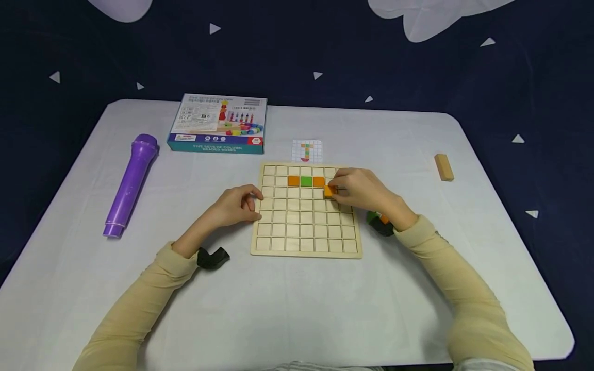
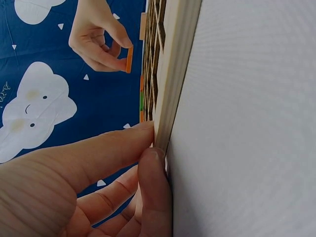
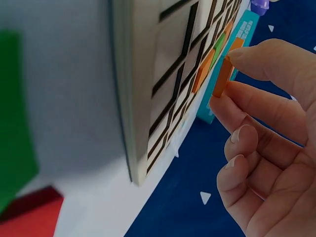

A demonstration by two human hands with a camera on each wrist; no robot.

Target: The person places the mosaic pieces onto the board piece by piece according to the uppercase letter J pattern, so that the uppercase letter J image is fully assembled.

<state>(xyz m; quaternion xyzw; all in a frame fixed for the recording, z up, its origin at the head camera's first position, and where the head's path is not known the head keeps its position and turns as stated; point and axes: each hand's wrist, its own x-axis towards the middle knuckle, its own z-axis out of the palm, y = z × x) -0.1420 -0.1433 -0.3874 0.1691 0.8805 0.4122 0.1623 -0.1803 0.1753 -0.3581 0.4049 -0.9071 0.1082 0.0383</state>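
Observation:
In the head view a wooden grid board [image 1: 307, 231] lies on the table. One row of it carries an orange tile [image 1: 293, 181], a green tile [image 1: 306, 181] and a second orange tile [image 1: 318, 182]. Thumb and forefinger of my right hand [image 1: 364, 188] pinch another orange tile [image 3: 224, 76] by its edges, just right of that row; the left wrist view shows it raised off the board. My left hand [image 1: 232, 207] touches the board's left edge with thumb and a fingertip, spaced along it. Beyond the board lies a small card [image 1: 307, 150] printed with a coloured grid figure.
A flat toy box [image 1: 218, 123] lies at the back left, with a purple microphone-shaped tube [image 1: 131, 185] beside it. A plain wooden block [image 1: 444, 167] lies at the right. Green [image 3: 15, 118] and red pieces [image 3: 34, 213] show close to the right wrist, partly hidden.

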